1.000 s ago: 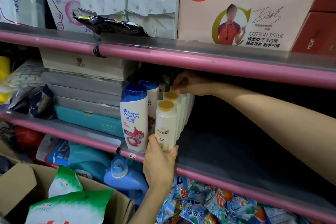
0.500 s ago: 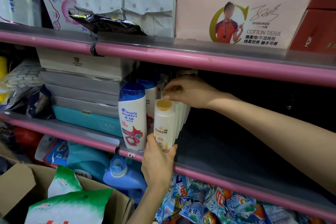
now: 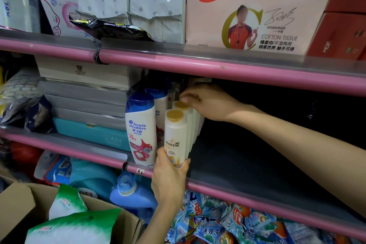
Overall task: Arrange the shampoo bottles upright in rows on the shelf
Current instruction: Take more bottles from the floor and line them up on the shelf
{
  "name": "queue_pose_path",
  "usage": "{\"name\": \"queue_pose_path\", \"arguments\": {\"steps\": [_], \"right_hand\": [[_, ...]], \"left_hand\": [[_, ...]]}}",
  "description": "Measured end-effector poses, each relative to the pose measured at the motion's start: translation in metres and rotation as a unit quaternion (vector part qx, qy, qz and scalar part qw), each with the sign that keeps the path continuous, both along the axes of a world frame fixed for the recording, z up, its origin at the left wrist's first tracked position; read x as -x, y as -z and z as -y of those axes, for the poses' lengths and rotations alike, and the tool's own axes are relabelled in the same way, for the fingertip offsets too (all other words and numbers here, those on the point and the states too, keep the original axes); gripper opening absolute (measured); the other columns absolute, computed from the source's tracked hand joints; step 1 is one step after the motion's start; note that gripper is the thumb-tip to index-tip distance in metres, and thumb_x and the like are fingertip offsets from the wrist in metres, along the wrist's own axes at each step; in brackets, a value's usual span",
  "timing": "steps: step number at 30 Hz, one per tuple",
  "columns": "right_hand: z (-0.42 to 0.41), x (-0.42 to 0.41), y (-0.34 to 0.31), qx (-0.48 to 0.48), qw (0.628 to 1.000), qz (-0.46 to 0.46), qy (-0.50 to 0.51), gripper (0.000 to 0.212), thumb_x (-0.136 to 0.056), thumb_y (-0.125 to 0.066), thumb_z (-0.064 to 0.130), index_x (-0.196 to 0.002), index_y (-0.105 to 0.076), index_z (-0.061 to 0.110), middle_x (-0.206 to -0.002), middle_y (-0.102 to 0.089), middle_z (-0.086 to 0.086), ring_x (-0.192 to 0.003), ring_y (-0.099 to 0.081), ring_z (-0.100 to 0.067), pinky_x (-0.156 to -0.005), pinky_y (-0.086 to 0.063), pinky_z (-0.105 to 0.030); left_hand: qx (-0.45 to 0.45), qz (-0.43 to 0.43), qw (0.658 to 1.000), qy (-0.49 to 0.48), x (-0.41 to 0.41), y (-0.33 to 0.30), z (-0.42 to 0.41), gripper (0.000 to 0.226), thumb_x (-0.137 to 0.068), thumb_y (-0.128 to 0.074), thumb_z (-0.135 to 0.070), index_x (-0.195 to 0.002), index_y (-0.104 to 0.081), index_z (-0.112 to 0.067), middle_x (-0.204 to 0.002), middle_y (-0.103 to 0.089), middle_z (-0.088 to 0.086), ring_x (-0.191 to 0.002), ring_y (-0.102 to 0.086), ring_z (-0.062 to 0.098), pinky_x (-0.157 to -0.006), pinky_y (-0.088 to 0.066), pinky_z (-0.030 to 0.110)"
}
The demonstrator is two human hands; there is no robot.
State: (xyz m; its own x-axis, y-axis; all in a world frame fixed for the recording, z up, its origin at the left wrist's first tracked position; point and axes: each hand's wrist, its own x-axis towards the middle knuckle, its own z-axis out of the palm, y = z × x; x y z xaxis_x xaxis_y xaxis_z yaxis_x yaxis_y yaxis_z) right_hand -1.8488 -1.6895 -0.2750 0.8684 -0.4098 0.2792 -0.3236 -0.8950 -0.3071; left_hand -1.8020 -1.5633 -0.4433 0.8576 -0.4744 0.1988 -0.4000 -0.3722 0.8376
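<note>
Upright, front Pantene bottle (image 3: 175, 136) in left hand (image 3: 168, 179)

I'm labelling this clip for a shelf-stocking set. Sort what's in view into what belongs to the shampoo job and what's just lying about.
Part of the job:
- front Pantene bottle, gripped by the left hand
- Pantene row behind, right hand over it
- Head & Shoulders bottles
- middle shelf

Just lying about:
- cotton tissue pack
- teal box
- blue detergent jug
- cardboard carton

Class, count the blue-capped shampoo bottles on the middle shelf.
2: the front Head & Shoulders bottle at the shelf edge, and a second blue-capped bottle directly behind it. More may be hidden behind.
</note>
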Motion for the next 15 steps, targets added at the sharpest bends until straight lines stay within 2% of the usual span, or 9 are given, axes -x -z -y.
{"name": "queue_pose_path", "arguments": {"steps": [4, 7, 9, 15], "right_hand": [[0.008, 0.019, 0.020, -0.037, 0.993, 0.069, 0.093, 0.032, -0.101, -0.032, 0.019, -0.112, -0.061, 0.011, -0.116, -0.063, -0.005, -0.106, -0.058, -0.023, -0.093, -0.044, -0.029], [0.006, 0.030, 0.051, -0.110, 0.984, 0.069, 0.121, 0.025, -0.097, -0.039, 0.010, -0.108, -0.061, 0.014, -0.100, -0.064, -0.001, -0.092, -0.063, -0.019, -0.081, -0.050, -0.026], [0.001, 0.033, 0.074, -0.137, 0.981, 0.041, 0.127, 0.022, -0.095, -0.045, 0.012, -0.111, -0.061, 0.017, -0.103, -0.065, -0.002, -0.090, -0.062, -0.016, -0.077, -0.049, -0.023], [-0.015, 0.031, 0.113, -0.201, 0.973, 0.000, 0.117, 0.029, -0.095, -0.050, 0.022, -0.122, -0.056, 0.018, -0.116, -0.063, -0.004, -0.100, -0.062, -0.017, -0.083, -0.052, -0.025]], "left_hand": [[0.004, 0.001, 1.000, 0.002, 0.000, 0.001, 0.000, 0.055, -0.074, -0.075, -0.042, -0.112, -0.041, -0.022, -0.107, -0.062, 0.000, -0.094, -0.060, 0.021, -0.071, -0.054, 0.038], [0.012, 0.005, 1.000, 0.004, 0.000, 0.001, -0.001, 0.055, -0.074, -0.076, -0.042, -0.110, -0.041, -0.021, -0.105, -0.061, 0.000, -0.092, -0.060, 0.022, -0.069, -0.052, 0.037], [0.018, 0.002, 1.000, 0.009, 0.000, 0.000, -0.001, 0.054, -0.073, -0.076, -0.041, -0.108, -0.040, -0.021, -0.103, -0.061, -0.001, -0.090, -0.059, 0.022, -0.068, -0.051, 0.036], [0.014, -0.009, 0.999, 0.028, -0.003, -0.003, 0.001, 0.052, -0.074, -0.076, -0.040, -0.106, -0.042, -0.018, -0.101, -0.061, 0.003, -0.091, -0.060, 0.027, -0.071, -0.052, 0.041]]}}
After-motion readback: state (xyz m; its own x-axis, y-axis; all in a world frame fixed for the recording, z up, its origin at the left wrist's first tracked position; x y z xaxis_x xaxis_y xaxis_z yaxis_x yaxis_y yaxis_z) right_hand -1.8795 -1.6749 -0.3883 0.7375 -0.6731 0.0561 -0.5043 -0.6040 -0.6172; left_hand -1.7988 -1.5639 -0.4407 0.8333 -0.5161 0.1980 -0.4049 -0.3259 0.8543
